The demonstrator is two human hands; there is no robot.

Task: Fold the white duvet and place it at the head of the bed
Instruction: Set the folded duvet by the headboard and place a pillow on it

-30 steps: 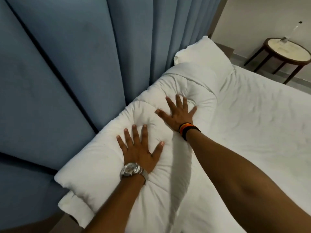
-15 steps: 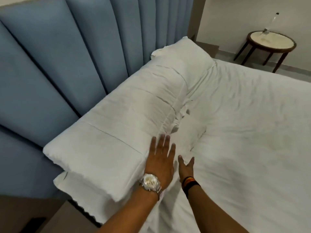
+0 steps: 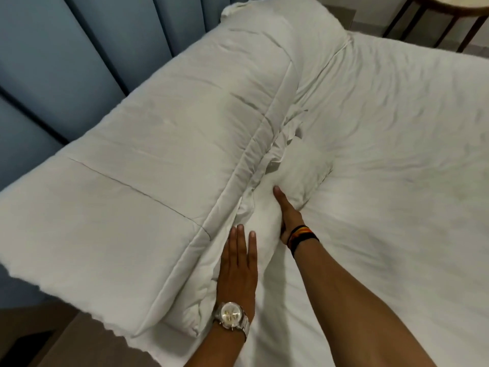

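White duvet (image 3: 148, 165), folded into a thick band, lies along the blue padded headboard (image 3: 66, 62) at the head of the bed (image 3: 397, 181). The left hand (image 3: 238, 266) rests flat, fingers together, against its near edge. The right hand (image 3: 287, 218) presses a loose fold, fingers tucked beneath and hidden. Risk: pushing unevenly here could bunch that fold or nudge the band's near end off the mattress corner.

This is a bedroom, perhaps a hotel room. A bed (image 3: 397, 181) made up in white sheets stands against a blue padded headboard (image 3: 79, 62), with a small round wooden side table (image 3: 434, 11) near its far corner.
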